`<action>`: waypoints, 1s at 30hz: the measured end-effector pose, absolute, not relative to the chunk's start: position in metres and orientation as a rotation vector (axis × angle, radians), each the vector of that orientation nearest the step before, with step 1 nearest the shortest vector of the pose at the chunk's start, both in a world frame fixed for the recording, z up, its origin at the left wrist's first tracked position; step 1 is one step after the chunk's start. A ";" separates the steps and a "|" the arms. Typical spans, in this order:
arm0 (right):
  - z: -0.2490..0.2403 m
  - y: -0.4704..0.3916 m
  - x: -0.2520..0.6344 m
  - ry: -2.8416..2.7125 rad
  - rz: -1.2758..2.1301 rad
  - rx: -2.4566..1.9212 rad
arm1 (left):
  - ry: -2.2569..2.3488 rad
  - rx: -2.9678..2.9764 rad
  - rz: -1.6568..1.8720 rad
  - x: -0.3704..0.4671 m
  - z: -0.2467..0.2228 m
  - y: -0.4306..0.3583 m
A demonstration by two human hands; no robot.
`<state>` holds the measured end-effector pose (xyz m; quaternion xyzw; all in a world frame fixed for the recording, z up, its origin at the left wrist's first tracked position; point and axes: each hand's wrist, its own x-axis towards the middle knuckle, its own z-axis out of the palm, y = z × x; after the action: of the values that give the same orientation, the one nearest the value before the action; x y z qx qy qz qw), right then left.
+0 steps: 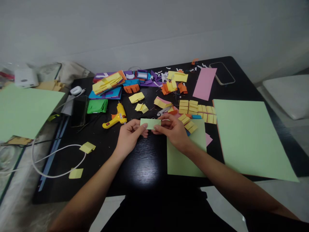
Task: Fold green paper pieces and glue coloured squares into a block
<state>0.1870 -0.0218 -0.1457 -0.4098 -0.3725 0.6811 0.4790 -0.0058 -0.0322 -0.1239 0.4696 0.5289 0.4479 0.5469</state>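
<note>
A small light green paper strip [151, 123] is held level above the dark table. My left hand [131, 133] pinches its left end, thumb on the near face. At the other end my right hand [174, 130] pinches the strip between thumb and fingers. Just beyond the hands lie scissors [163, 111], partly hidden among paper pieces. A yellow glue gun [116, 117] rests left of my left hand. Beneath my right forearm is a light green sheet [184, 161], with yellow folded pieces [189, 125] near its top edge.
A large green sheet [251, 138] covers the right side, beside rows of yellow folded pieces [207, 112]. Colored paper stacks [108, 83], white scraps [164, 76], a pink strip [205, 83] and a phone [222, 73] lie at the back. A white cable [60, 176] loops at left.
</note>
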 end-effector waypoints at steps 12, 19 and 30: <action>-0.144 -0.025 0.188 -0.945 1.702 -1.020 | 1.199 1.224 0.975 -0.006 -0.122 -0.031; -0.145 -0.027 0.186 -0.957 1.721 -1.048 | 1.263 1.301 0.947 -0.008 -0.123 -0.031; -0.145 -0.024 0.187 -1.051 1.727 -1.040 | 1.283 1.338 1.059 -0.008 -0.122 -0.032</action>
<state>0.1870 -0.0244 -0.1451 -0.4150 -0.4195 0.6892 0.4205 -0.0077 -0.0321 -0.1218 0.5490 0.5266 0.4345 0.4822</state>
